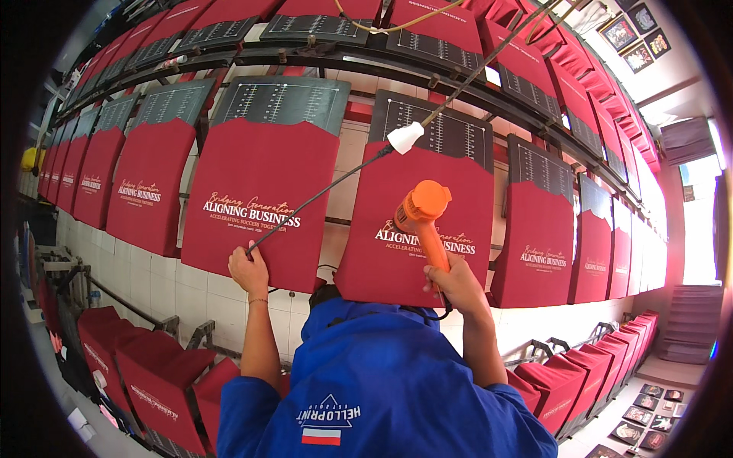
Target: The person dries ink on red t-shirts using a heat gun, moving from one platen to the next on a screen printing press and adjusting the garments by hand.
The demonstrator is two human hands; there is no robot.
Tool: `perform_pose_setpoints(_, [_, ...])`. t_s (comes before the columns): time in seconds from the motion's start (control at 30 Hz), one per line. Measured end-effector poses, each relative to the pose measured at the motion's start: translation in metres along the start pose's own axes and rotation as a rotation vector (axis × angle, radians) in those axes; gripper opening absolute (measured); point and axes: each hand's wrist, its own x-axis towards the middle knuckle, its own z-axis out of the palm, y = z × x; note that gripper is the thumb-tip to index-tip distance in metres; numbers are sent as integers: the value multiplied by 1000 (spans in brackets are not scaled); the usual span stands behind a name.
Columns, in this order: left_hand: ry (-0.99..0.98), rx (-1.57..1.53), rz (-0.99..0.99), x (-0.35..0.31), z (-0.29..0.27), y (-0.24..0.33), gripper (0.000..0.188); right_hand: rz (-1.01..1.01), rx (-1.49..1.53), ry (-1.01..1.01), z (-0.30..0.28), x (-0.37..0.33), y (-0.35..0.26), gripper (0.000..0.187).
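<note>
My right hand [456, 284] is wrapped round the handle of an orange heat gun [429, 204]. The tool hovers over a dark red shirt [420, 183] with white and gold lettering, covering part of that print. Further left, my left hand [249, 271] pinches a thin black cable [321, 195] near the lower edge of another printed red shirt [263, 168]. From the fingers this cable slants up to a white plug connector [405, 138], hanging on a cord from above. Both shirts lie stretched over dark boards marked with white scales; one bare board top [279, 103] shows.
Rows of red shirts on boards run left and right, with another row [439, 34] beyond a dark metal rail [305, 57]. Behind me stand more shirt-covered boards [153, 385]. Overhead cords [496, 57] cross the upper right. White floor tiles [206, 278] show between the rows.
</note>
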Motion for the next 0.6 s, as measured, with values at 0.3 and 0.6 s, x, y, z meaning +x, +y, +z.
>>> perform_pose_setpoints(0.3, [8,7,5,0,-2,4,39,43,-24,-93,5,5,2,33])
perform_pose_setpoints(0.6, [-38,16,-29,1,-6,8,38,-36,-17,-65,12,4,-6,26])
